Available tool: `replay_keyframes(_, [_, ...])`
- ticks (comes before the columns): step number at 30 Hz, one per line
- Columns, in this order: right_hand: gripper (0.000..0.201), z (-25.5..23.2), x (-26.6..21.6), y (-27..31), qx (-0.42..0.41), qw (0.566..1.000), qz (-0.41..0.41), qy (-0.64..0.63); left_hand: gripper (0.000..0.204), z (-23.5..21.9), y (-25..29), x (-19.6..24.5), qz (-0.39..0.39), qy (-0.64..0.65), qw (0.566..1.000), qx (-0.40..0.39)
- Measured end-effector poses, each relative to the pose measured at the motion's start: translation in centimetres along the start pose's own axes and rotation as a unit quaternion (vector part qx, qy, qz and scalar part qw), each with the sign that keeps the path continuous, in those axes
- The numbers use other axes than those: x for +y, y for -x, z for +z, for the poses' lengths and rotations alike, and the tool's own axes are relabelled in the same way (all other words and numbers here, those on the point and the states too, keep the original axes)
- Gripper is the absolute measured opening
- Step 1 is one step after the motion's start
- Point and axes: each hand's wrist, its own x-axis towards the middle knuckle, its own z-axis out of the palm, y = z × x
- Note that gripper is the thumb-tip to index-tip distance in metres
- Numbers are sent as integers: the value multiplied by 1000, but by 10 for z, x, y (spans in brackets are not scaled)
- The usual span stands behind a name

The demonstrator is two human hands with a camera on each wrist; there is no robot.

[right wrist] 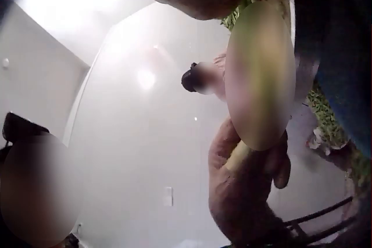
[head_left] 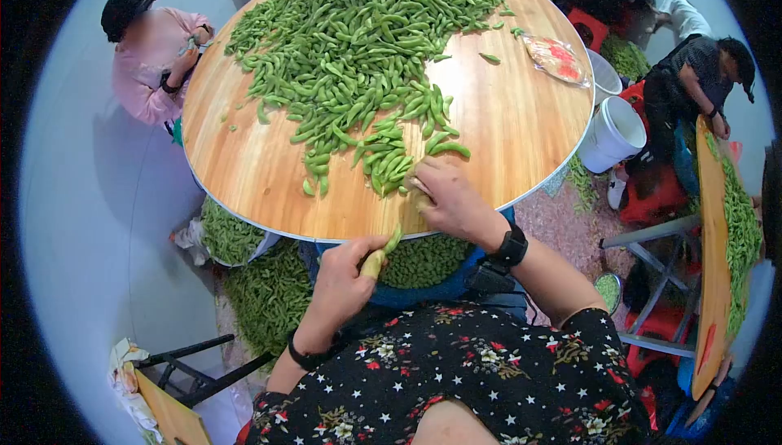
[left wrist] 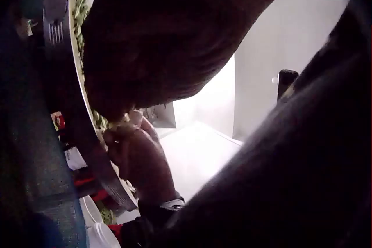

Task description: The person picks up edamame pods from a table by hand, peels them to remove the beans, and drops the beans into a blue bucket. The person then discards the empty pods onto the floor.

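A large heap of green bean pods (head_left: 350, 46) covers the far and middle part of a round wooden table (head_left: 513, 135). At the near edge, the left hand (head_left: 344, 282) pinches a green pod (head_left: 393, 240) between thumb and fingers; the thumb looks yellowish. The right hand (head_left: 450, 199) is over the table beside the near end of the heap, its fingertips drawn together; whether they hold a pod is not clear. In the right wrist view the left hand (right wrist: 241, 190) shows below a blurred patch. The left wrist view shows the right hand (left wrist: 142, 158) at the table rim.
Below the table edge is a blue-rimmed tub of beans (head_left: 423, 264). More pods (head_left: 269, 298) lie on the floor at left. A clear packet (head_left: 558, 60) lies on the table, white buckets (head_left: 612, 135) stand right, and a person in pink (head_left: 155, 66) sits left.
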Motion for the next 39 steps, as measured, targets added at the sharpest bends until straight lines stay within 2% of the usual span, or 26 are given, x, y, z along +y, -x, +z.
replay_keyframes(1, [19, 2, -2, -3, -9, 999, 7, 34, 22, -7, 7, -1, 62, -72, 995, 8])
replay_keyframes(3, [19, 2, -8, -6, -38, 998, 15, 50, 25, -23, 26, -7, 36, -125, 991, 3])
replay_keyframes(5, [18, 3, -12, -9, -64, 996, 22, 66, 20, -42, 48, -15, -17, -210, 975, -69])
replay_keyframes(6, [16, 3, -13, -8, -88, 994, -10, 67, 20, -51, 59, -22, -20, -213, 974, -67])
replay_keyframes(7, [14, 3, -13, -8, -112, 990, -42, 70, 21, -60, 70, -30, -59, -275, 954, -101])
replay_keyframes(8, [14, 5, -12, -7, -112, 990, -44, 67, 22, -65, 76, -35, -98, -335, 927, -135])
replay_keyframes(9, [14, 7, -10, -6, -105, 991, -51, 65, 22, -67, 78, -35, -100, -336, 927, -134])
replay_keyframes(11, [13, 8, -10, -7, -93, 992, -57, 64, 25, -71, 80, -31, -137, -439, 885, -76])
replay_keyframes(12, [13, 6, -12, -8, -112, 990, -49, 75, 27, -73, 71, -24, -98, -398, 912, -36])
replay_keyframes(13, [14, 4, -13, -8, -130, 987, -42, 87, 27, -73, 58, -20, -94, -399, 912, -36])
replay_keyframes(15, [14, 3, -15, -4, -158, 983, -59, 69, 28, -75, 25, -13, 76, -311, 940, 122])
replay_keyframes(17, [15, 1, -20, 2, -186, 978, -78, 54, 32, -79, -12, -23, 141, -400, 878, 223])
replay_keyframes(18, [15, -2, -25, 7, -216, 973, -81, 23, 32, -82, -31, -24, 146, -399, 877, 225])
replay_keyframes(20, [15, -3, -28, 18, -252, 962, -94, -44, 32, -84, -67, -26, 24, -331, 941, 64])
replay_keyframes(21, [15, -4, -32, 21, -249, 963, -93, -42, 32, -77, -83, -29, 28, -331, 941, 62])
replay_keyframes(23, [17, -5, -39, 25, -317, 940, -80, -102, 37, -56, -108, -32, 54, -208, 976, 14])
replay_keyframes(25, [16, -7, -38, 28, -309, 944, -76, -85, 38, -48, -118, -21, 73, -249, 965, 23])
replay_keyframes(27, [15, -18, -38, 26, -248, 954, -31, -166, 39, -37, -120, 2, 97, -287, 952, 35])
replay_keyframes(28, [15, -20, -31, 28, -244, 955, -28, -164, 40, -30, -110, 20, 168, -314, 934, 25])
replay_keyframes(29, [15, -23, -22, 32, -168, 975, 8, -143, 42, -22, -104, 29, 239, -339, 910, 15])
replay_keyframes(30, [15, -28, -13, 34, -94, 987, 44, -120, 41, -12, -108, 20, 289, -335, 896, -40])
replay_keyframes(31, [15, -34, -5, 33, -93, 988, 45, -118, 41, -5, -109, 14, 291, -333, 896, -40])
replay_keyframes(33, [16, -47, 12, 23, 50, 993, 101, 23, 42, 6, -110, 4, 338, -467, 814, -67])
replay_keyframes(35, [16, -53, 28, 15, 60, 988, 123, 76, 41, -7, -128, -9, 326, -489, 805, -77])
replay_keyframes(37, [16, -51, 38, 12, 68, 979, 148, 125, 42, -27, -143, -6, 260, -604, 753, 12])
replay_keyframes(39, [18, -47, 42, 5, 3, 976, 135, 174, 43, -39, -146, -9, 264, -591, 762, 26])
